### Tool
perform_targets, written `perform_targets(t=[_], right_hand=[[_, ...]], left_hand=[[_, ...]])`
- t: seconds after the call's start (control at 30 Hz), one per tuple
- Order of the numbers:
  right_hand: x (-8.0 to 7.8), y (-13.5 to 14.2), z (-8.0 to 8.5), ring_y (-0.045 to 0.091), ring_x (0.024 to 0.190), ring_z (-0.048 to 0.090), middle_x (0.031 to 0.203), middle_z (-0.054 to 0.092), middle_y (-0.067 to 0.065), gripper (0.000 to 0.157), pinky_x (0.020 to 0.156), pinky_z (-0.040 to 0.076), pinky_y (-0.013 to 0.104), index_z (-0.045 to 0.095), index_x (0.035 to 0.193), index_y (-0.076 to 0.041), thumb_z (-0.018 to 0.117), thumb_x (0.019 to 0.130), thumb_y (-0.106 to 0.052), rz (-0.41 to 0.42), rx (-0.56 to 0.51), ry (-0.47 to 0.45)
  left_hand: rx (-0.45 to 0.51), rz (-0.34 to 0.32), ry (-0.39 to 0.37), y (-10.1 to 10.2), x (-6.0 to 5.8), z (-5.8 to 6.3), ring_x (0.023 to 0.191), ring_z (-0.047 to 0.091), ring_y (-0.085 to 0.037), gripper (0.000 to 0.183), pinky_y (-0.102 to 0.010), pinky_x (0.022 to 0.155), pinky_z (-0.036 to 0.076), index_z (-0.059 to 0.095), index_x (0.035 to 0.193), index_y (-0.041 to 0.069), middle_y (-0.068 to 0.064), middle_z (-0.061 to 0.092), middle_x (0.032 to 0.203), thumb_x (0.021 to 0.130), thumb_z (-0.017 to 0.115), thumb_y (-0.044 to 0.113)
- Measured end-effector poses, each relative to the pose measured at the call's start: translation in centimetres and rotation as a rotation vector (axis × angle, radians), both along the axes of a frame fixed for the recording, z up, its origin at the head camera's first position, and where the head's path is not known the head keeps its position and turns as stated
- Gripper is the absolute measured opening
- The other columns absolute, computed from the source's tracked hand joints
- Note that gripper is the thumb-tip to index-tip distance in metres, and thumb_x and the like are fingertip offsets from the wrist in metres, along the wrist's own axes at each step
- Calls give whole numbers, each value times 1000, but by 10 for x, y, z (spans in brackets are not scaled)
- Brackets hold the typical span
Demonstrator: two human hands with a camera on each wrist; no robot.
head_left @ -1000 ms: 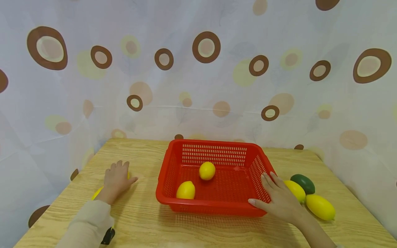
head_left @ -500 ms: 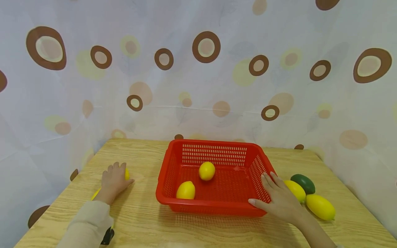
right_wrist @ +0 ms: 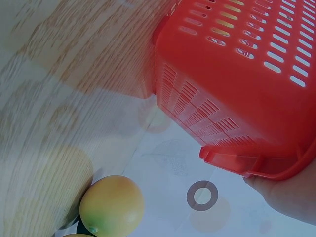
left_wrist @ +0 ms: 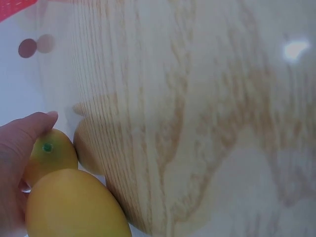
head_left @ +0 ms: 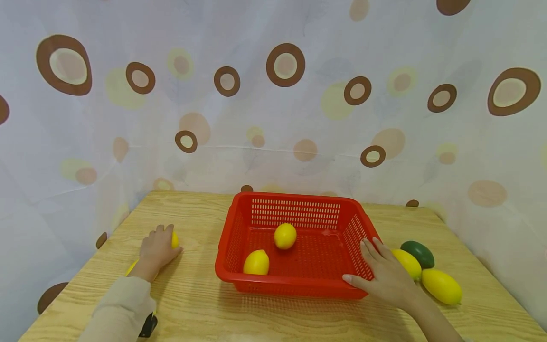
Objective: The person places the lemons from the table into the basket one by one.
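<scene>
Left hand (head_left: 156,248) curled, I grip a yellow lemon (head_left: 175,240). Smooth, likely light and firm, it wants holding round its middle.

From my end the head view comes through bright and evenly lit, sharp enough to read the wood grain of the tabletop (head_left: 205,228). Soft shadows fall beside the left hand (head_left: 159,249) and in front of the red basket (head_left: 299,281), where light filters through its holes as a faint lattice. The rings on the backdrop (head_left: 320,28) look stretched toward the sides. My left wrist feed is hazier and washed out, with a white glare spot at upper right and soft detail on the yellow fruit (left_wrist: 74,207). The right wrist feed looks duller and cooler.
</scene>
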State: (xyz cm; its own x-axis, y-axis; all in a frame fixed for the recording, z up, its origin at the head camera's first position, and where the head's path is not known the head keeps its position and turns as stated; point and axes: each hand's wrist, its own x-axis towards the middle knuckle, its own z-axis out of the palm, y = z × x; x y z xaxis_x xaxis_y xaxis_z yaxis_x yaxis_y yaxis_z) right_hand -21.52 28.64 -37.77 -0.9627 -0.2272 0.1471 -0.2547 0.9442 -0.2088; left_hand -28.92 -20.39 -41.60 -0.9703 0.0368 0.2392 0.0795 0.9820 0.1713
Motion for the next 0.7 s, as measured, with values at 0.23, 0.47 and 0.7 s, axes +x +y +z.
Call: perform_targets(t=[0.23,0.47,0.7], right_hand=[[0,0,1,47,135,19,146,30,26,95,100,26,68,31,141,7,53,80,-63,4,1,7],[0,0,1,47,135,19,146,30,26,95,100,26,68,31,140,7,53,80,-63,5,1,7],[0,1,1,47,136,19,146,30,27,94,102,25,68,31,140,7,54,81,-63,14,0,13]], left_hand=[[45,-14,5,2,1,1,99,50,-52,63,-56,80,48,43,124,-15,-38,45,117,79,70,19],[55,-18,14,2,1,2,97,50,-51,61,-56,79,49,44,122,-15,-38,46,115,77,71,18],[85,-19,9,1,1,2,97,50,-51,62,-56,79,48,45,122,-15,-38,47,114,77,72,18]])
